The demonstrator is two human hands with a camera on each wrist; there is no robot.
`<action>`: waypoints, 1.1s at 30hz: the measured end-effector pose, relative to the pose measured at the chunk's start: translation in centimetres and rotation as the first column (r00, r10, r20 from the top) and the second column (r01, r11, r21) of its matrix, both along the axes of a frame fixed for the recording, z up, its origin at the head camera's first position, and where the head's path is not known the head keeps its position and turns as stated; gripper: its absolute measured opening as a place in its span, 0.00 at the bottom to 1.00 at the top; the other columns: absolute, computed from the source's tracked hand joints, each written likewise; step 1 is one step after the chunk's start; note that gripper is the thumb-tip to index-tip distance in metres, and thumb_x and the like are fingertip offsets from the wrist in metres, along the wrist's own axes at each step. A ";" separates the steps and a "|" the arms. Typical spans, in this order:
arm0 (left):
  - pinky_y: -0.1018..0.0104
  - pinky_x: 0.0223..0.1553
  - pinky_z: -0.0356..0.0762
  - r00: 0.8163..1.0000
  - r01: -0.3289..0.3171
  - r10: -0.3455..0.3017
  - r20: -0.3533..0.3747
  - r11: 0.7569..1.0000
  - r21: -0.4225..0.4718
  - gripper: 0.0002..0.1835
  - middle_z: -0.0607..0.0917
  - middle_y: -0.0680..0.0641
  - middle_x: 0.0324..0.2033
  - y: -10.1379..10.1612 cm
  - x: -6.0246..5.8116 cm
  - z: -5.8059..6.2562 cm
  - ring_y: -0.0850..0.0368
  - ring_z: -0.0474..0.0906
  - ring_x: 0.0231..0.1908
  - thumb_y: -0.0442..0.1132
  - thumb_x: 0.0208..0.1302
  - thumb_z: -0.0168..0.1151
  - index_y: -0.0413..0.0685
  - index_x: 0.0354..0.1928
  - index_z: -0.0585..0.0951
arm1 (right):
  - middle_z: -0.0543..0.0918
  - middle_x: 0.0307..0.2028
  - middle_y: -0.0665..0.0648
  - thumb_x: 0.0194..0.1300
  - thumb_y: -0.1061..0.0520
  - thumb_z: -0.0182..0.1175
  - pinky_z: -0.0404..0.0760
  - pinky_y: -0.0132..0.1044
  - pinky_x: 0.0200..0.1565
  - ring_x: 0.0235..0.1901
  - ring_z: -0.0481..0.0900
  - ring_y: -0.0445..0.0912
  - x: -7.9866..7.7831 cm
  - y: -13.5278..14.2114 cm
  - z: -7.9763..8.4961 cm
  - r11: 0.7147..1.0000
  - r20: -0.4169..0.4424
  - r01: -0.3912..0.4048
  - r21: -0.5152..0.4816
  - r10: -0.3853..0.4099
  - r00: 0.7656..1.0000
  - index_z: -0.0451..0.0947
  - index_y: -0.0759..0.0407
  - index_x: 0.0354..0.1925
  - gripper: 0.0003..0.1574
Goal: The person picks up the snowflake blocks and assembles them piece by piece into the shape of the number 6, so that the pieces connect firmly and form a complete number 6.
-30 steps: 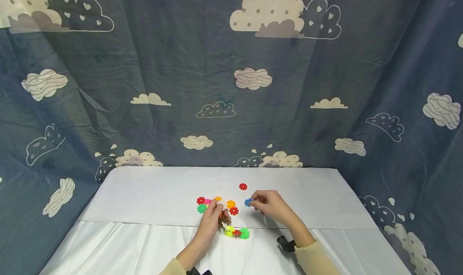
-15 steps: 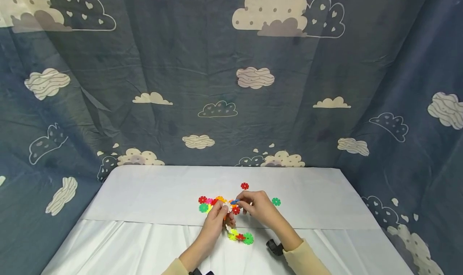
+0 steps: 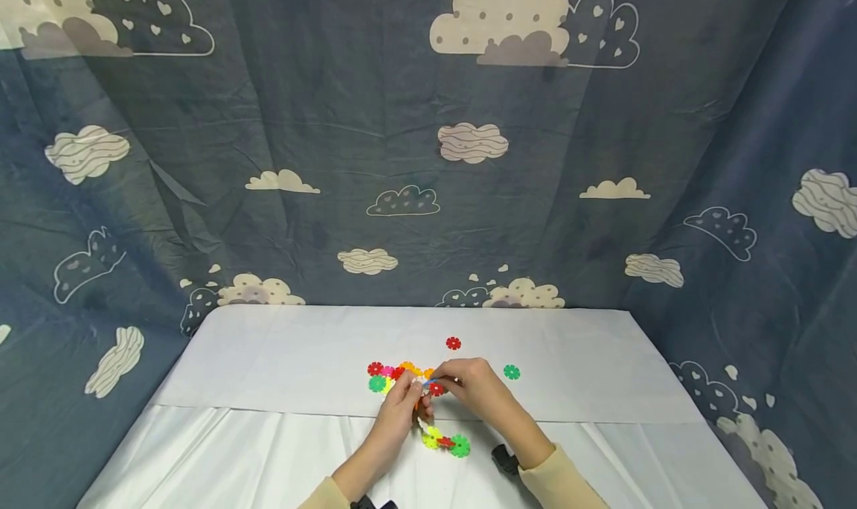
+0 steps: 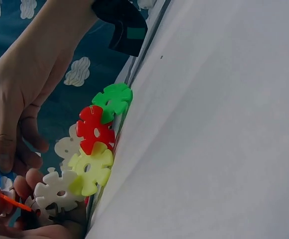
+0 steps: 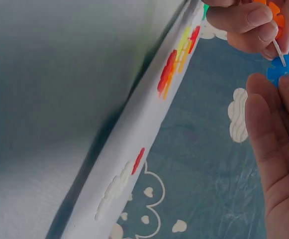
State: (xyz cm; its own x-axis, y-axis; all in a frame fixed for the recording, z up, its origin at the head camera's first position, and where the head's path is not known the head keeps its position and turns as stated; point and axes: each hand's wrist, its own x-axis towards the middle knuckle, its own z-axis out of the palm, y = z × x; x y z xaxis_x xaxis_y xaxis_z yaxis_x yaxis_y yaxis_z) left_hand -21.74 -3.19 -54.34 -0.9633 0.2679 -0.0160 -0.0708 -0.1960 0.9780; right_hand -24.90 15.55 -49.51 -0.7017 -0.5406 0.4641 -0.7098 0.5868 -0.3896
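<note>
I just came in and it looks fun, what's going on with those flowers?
A person's left hand holds a chain of plastic flowers, and the right hand pinches a blue flower against a white flower. I can't tell if they've joined yet. A red flower and a green flower lie apart on the table.

There are two hands, a left hand (image 3: 397, 411) and a right hand (image 3: 474, 380), with one blue disc (image 5: 276, 69) and one orange disc (image 5: 279, 21). One row hangs: one green disc (image 4: 118, 98), one red disc (image 4: 89, 132), one yellow disc (image 4: 96, 172), one white disc (image 4: 50, 194). One table (image 3: 281, 353) carries two stray discs, a far red disc (image 3: 453, 343) and an outer green disc (image 3: 512, 372), plus a pile (image 3: 388, 371) too overlapped to count.
</note>
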 end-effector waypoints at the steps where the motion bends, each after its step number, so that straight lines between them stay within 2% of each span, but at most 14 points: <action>1: 0.70 0.38 0.81 1.000 0.002 -0.002 -0.001 1.000 0.006 0.14 0.77 0.50 0.32 0.0 0.0 0.0 0.60 0.76 0.33 0.40 0.87 0.44 0.32 0.45 0.66 | 0.94 0.36 0.51 0.58 0.68 0.77 0.89 0.29 0.42 0.34 0.89 0.38 0.0 -0.1 0.0 1.000 -0.001 0.001 0.002 -0.001 1.000 0.91 0.55 0.39 0.11; 7: 0.72 0.34 0.75 1.000 0.018 -0.018 -0.002 1.000 -0.010 0.15 0.73 0.50 0.30 0.0 -0.2 -0.1 0.59 0.71 0.31 0.38 0.87 0.41 0.29 0.45 0.62 | 0.94 0.36 0.51 0.58 0.68 0.77 0.89 0.28 0.41 0.33 0.89 0.38 0.3 -0.3 0.3 0.999 -0.015 0.010 0.032 -0.010 1.000 0.91 0.56 0.40 0.12; 11: 0.72 0.34 0.74 0.999 0.037 -0.036 0.023 0.999 -0.011 0.14 0.73 0.50 0.30 0.1 -0.2 0.0 0.59 0.71 0.31 0.39 0.87 0.40 0.37 0.41 0.63 | 0.94 0.37 0.52 0.59 0.67 0.77 0.90 0.32 0.43 0.36 0.91 0.41 0.3 -0.3 0.2 0.998 -0.064 0.015 0.065 -0.010 0.998 0.91 0.57 0.41 0.11; 14: 0.71 0.36 0.77 0.998 0.051 -0.051 0.044 0.999 -0.004 0.11 0.76 0.52 0.30 0.1 0.0 0.1 0.61 0.74 0.31 0.41 0.87 0.40 0.42 0.47 0.68 | 0.94 0.40 0.53 0.60 0.67 0.76 0.91 0.36 0.46 0.40 0.92 0.44 0.1 -0.2 0.0 0.998 -0.083 0.016 0.068 -0.010 0.996 0.91 0.59 0.45 0.14; 18: 0.70 0.40 0.81 0.995 0.081 -0.079 0.056 0.996 -0.028 0.19 0.82 0.53 0.32 -0.1 0.1 0.5 0.62 0.81 0.33 0.42 0.86 0.41 0.34 0.61 0.72 | 0.94 0.43 0.53 0.62 0.68 0.75 0.91 0.39 0.48 0.43 0.92 0.45 0.1 0.0 0.0 0.999 -0.014 0.020 0.045 -0.020 1.000 0.90 0.58 0.50 0.17; 22: 0.69 0.44 0.84 0.994 0.106 -0.104 0.044 0.993 -0.046 0.23 0.85 0.52 0.34 -0.2 0.1 0.7 0.61 0.85 0.37 0.46 0.85 0.43 0.31 0.59 0.76 | 0.94 0.43 0.51 0.62 0.67 0.75 0.91 0.36 0.48 0.42 0.91 0.44 0.0 0.1 0.2 0.999 0.008 0.019 0.041 -0.019 1.000 0.91 0.57 0.50 0.17; 25: 0.69 0.41 0.83 0.996 0.090 -0.089 0.021 0.994 -0.060 0.23 0.85 0.53 0.32 -0.2 0.2 0.6 0.61 0.84 0.34 0.48 0.85 0.48 0.32 0.59 0.76 | 0.93 0.41 0.49 0.61 0.66 0.76 0.90 0.34 0.47 0.41 0.91 0.42 -0.1 0.2 0.2 0.998 -0.015 0.012 0.055 -0.011 1.000 0.91 0.55 0.52 0.19; 27: 0.70 0.38 0.80 0.998 0.068 -0.067 0.018 0.996 -0.066 0.23 0.83 0.53 0.29 -0.2 0.2 0.5 0.61 0.81 0.31 0.48 0.84 0.52 0.34 0.62 0.75 | 0.93 0.42 0.51 0.62 0.65 0.75 0.90 0.33 0.45 0.39 0.89 0.41 -0.2 0.4 0.3 0.998 0.003 0.018 0.058 -0.018 1.000 0.90 0.55 0.55 0.22; 30: 0.71 0.36 0.79 0.999 0.046 -0.045 0.017 0.997 -0.054 0.24 0.78 0.54 0.27 -0.1 0.3 0.3 0.61 0.77 0.29 0.47 0.83 0.55 0.36 0.68 0.71 | 0.93 0.44 0.54 0.66 0.64 0.73 0.88 0.30 0.37 0.33 0.86 0.38 -0.4 0.9 0.4 0.994 0.105 0.105 0.033 -0.108 0.989 0.88 0.55 0.59 0.23; 32: 0.70 0.37 0.79 0.999 0.044 -0.043 0.029 0.998 -0.033 0.25 0.75 0.53 0.27 0.1 0.3 0.3 0.61 0.74 0.30 0.46 0.84 0.53 0.35 0.70 0.69 | 0.93 0.42 0.54 0.69 0.61 0.71 0.83 0.29 0.31 0.28 0.82 0.37 -0.8 1.4 0.2 0.974 0.190 0.226 0.027 -0.227 0.955 0.87 0.55 0.60 0.21; 33: 0.70 0.37 0.79 0.998 0.047 -0.046 0.034 0.999 -0.018 0.25 0.74 0.53 0.28 0.1 0.3 0.3 0.61 0.73 0.30 0.45 0.84 0.53 0.35 0.70 0.68 | 0.92 0.41 0.53 0.70 0.60 0.71 0.80 0.28 0.28 0.27 0.79 0.36 -1.0 1.7 0.1 0.956 0.232 0.291 0.035 -0.291 0.928 0.87 0.55 0.59 0.20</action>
State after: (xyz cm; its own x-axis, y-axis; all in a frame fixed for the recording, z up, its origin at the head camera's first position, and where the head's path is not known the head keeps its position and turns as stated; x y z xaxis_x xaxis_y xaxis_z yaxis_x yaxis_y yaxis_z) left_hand -21.39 -3.07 -54.01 -0.9486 0.3121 -0.0532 -0.1119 -0.1736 0.9784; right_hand -25.88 17.25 -49.39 -0.9161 -0.2970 0.2695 -0.3982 0.7540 -0.5225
